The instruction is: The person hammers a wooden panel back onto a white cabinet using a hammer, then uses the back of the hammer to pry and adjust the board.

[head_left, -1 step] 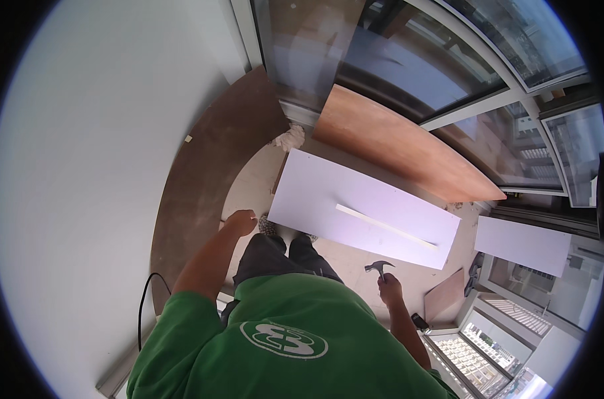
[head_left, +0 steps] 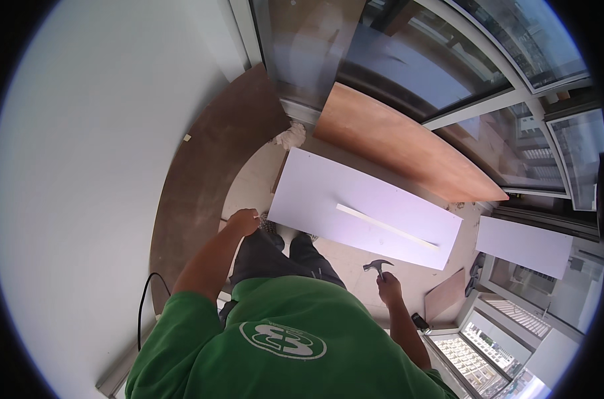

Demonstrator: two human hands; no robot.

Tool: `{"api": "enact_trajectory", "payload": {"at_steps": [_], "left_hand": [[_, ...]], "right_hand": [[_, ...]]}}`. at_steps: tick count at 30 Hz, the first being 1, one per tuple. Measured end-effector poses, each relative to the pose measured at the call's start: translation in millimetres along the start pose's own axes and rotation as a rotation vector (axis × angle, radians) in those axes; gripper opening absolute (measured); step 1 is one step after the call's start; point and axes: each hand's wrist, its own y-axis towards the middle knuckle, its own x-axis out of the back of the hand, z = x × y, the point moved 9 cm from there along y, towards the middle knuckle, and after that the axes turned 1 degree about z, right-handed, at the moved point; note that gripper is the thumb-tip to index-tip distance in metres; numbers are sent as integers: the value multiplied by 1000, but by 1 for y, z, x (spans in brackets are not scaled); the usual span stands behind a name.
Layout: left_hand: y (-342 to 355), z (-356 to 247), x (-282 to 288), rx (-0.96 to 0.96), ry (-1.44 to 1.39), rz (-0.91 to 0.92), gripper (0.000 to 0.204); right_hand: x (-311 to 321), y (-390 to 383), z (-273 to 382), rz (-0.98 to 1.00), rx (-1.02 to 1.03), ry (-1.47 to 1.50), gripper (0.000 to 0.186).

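Head view shows my right hand (head_left: 389, 290) closed around a claw hammer (head_left: 377, 266) near the white panel's (head_left: 362, 206) front edge, my left hand (head_left: 243, 221) loosely curled, holding nothing, beside its left corner.

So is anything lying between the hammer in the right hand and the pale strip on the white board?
Nothing visible. The right hand holds the hammer just off the white board's near edge; between it and the pale strip is only bare board.

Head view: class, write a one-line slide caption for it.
Right hand grips a claw hammer beside a white board bearing a pale strip; left hand hangs free.
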Motion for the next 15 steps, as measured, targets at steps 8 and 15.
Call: {"api": "enact_trajectory", "payload": {"at_steps": [8, 15], "left_hand": [[95, -82, -30, -389, 254, -61, 34], [231, -168, -33, -903, 510, -229, 58]], "right_hand": [[13, 92, 112, 94, -8, 6, 20], [-7, 208, 182, 138, -196, 618, 17]]}}
